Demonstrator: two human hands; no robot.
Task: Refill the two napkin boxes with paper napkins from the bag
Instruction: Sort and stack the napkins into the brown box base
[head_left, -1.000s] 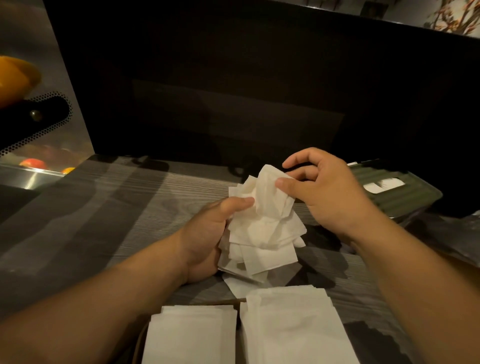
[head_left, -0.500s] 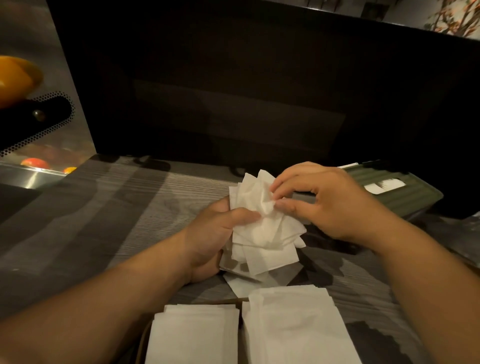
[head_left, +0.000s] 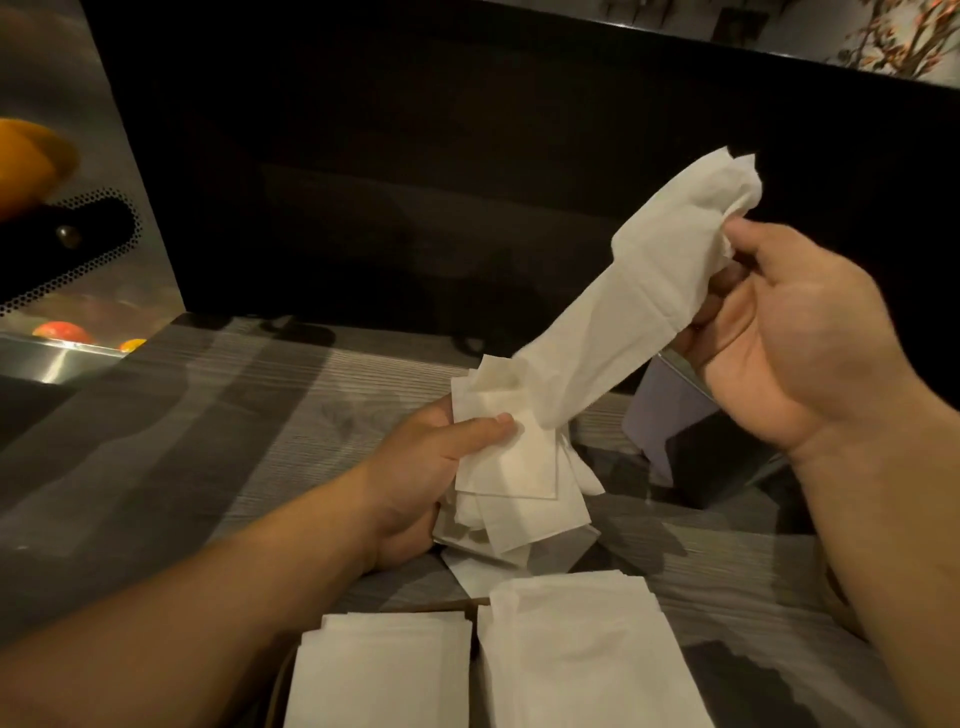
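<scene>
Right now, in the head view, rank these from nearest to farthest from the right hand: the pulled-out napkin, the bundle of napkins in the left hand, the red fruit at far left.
1. Pulled-out napkin: pinched by the right hand.
2. Bundle of napkins: centre, gripped by the left hand.
3. Red fruit: far left, beyond the table edge.

Two bare forearms enter from the bottom edge, one on each side, and both are uncovered all the way to that edge: no sleeve, cuff or glove shows on either. The left hand (head_left: 415, 483) has no ring, and its wrist carries no watch, band or bracelet. The right hand (head_left: 789, 343) is likewise unadorned, with nothing on the wrist or on the fingers that can be seen. The one fingernail plainly visible, on the left thumb, is short and unpainted. No clothing appears anywhere.
</scene>
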